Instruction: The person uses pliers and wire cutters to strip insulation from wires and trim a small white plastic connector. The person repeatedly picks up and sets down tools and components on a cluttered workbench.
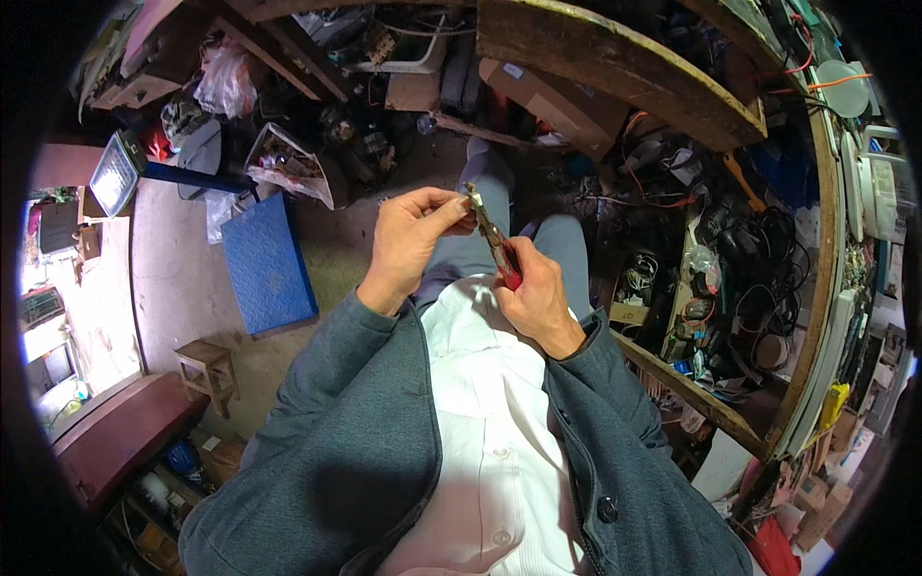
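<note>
In front of my chest, my right hand [540, 296] is wrapped round a worn metal tool with red handles, which looks like a pair of pliers [493, 236]. Its metal end points up and away, leaning to the left. My left hand [411, 235] is closed in a pinch at that far end, thumb and forefinger against a small light-coloured piece [473, 197] by the jaws. What kind of piece it is, I cannot make out. The fingertips of the left hand are partly hidden behind the tool.
A blue platform scale [269, 264] stands on the floor to the left, near a small wooden stool [206, 372]. Ahead is a thick wooden beam [615, 67] above a cardboard box [557, 101]. On the right, a wooden-framed shelf [706, 389] holds tangled cables and parts.
</note>
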A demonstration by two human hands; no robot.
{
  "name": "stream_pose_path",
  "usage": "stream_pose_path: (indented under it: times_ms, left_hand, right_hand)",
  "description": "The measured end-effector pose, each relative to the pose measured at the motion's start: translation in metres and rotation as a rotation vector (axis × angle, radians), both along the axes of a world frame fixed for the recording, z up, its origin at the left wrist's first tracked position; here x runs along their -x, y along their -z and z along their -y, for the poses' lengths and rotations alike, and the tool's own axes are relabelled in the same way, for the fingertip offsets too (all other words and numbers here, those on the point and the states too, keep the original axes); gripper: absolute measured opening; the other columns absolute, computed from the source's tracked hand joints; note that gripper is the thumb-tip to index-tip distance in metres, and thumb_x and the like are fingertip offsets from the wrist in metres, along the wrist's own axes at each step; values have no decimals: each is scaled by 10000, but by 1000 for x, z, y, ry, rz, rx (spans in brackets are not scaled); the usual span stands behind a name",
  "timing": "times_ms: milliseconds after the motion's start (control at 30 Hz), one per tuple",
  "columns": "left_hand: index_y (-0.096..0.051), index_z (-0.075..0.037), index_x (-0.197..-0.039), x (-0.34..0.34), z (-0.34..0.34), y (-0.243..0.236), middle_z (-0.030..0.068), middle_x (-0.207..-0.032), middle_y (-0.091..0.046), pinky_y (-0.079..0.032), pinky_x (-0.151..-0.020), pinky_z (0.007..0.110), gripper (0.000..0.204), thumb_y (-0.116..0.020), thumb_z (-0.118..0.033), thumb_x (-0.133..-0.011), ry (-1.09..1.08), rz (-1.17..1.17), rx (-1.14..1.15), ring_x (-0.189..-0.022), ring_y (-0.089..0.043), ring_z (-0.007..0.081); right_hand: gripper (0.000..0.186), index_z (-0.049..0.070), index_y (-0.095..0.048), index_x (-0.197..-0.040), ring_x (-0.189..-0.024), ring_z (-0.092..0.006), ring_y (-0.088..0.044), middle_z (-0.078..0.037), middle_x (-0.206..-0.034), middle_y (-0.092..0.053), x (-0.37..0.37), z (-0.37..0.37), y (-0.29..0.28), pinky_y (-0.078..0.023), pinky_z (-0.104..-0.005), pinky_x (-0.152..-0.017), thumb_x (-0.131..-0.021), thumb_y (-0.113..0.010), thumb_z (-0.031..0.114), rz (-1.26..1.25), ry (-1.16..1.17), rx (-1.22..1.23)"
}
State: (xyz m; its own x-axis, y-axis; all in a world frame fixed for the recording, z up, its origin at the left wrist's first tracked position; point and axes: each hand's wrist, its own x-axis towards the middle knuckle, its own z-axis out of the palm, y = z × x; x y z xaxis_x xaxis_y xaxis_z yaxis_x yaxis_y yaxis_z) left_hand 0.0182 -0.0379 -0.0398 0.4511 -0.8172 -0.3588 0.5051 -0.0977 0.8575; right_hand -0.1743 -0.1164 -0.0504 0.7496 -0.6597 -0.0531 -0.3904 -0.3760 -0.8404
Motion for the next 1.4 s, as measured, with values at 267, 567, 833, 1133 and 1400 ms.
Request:
stream_pose_path:
  times_ms: [267, 567, 833, 1133, 1400]
  left_hand:
    - [-609, 54, -1262, 16, -1, 29, 168, -1185, -679, -548, -940, 343, 388, -718, -146, -948, -13, 5, 17, -1045, -673, 209]
    - [-501, 51, -1288, 72, 7, 34, 132, -1132, -595, -498, -914, 341, 705, -821, -370, -822, 366, -126, -171, -1058, -599, 215]
    - [-629, 73, -1105, 76, 7, 49, 136, -989, -660, -527, -808, 324, 577, -822, -381, -806, 264, -77, -222, -917, -643, 206]
    - [-671, 42, -1011, 80, 5, 60, 110, -937, -690, -535, -758, 307, 462, -820, -351, -821, 226, -146, -206, -853, -654, 179]
    - [-654, 53, -1035, 77, 6, 59, 133, -981, -680, -550, -722, 313, 467, -825, -330, -831, 224, -151, -252, -860, -658, 189]
  right_hand:
    - [261, -23, -579, -1078, -754, -199, -612, -80, -852, -629, -4, 2, 16, -500, -343, -720, -835, -669, 14, -9, 146, -186]
    - [220, -2, -621, -1092, -852, -219, -640, -123, -942, -677, -7, -1, 40, -518, -350, -797, -892, -582, 80, 281, 56, -396]
    - [218, 1, -617, -1107, -896, -135, -581, -35, -986, -654, -9, -10, 52, -506, -307, -813, -926, -509, 59, 162, 112, -531]
    - [221, 1, -619, -1110, -893, -133, -584, -33, -981, -656, -19, -10, 46, -508, -304, -810, -919, -521, 56, 43, 168, -569]
    - [224, 2, -621, -1112, -891, -132, -587, -32, -977, -658, -15, -11, 52, -509, -301, -807, -913, -532, 54, 57, 165, -542]
